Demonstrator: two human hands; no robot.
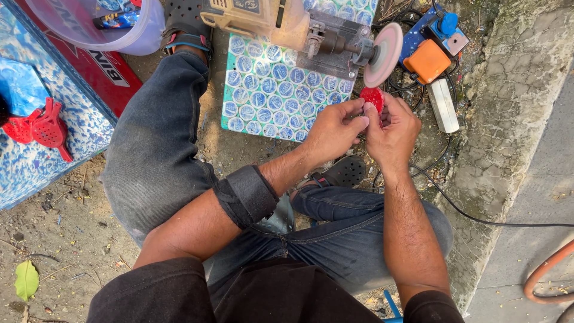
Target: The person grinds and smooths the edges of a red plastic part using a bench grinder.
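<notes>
From my remote seat I count few printed things. A flat red sign board (104, 69) lies on the ground at upper left, long and slanted, red with white block lettering, its top end tucked under a translucent plastic bucket (122, 33). Inside that bucket I see a small blue wrapper (116, 20) with dark and yellowish patches, lying flat against the wall. On the tan body of the bench grinder (263, 18) at top centre sits a small dark rectangular label (246, 6), partly cut off by the frame edge. I see no screens.
</notes>
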